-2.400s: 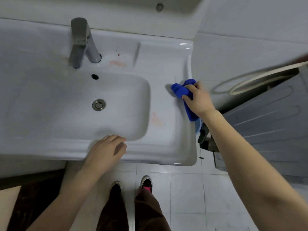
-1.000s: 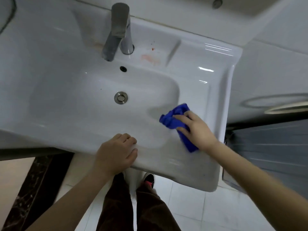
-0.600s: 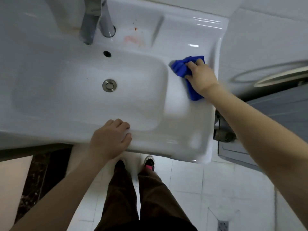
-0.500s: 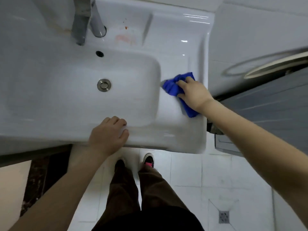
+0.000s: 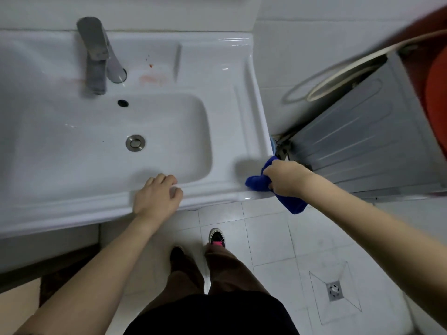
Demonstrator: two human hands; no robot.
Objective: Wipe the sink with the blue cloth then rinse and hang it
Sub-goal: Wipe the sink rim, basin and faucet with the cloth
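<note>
At the far left of the sink (image 5: 72, 204), the faucet (image 5: 93, 54) stands shut off, and just right of its base a reddish stain (image 5: 152, 78) lies on the far ledge, as it did a moment ago. That patch reads as not yet wiped. The basin (image 5: 60, 146) holds only its drain (image 5: 135, 142) and overflow hole (image 5: 122, 103). I see no pooled water in it.

On the near rim the left hand (image 5: 156, 197) stays braced where it was, fingers loosely bent, resting on the porcelain and gripping nothing.

The change is to the right. Half a second ago the blue cloth (image 5: 257, 183) was midway along the right ledge; now it sits at the near right corner of the sink. One bunched end lies on the rim and a tail hangs off the edge above the floor. The right hand (image 5: 284, 178) is closed around it, fingers curled tight. That stroke probably finishes the right ledge, so the wipe is partly done, with the stained far ledge, rinsing and hanging still ahead.

Right of the sink, a grey panel (image 5: 350, 146) leans by the wall.
</note>
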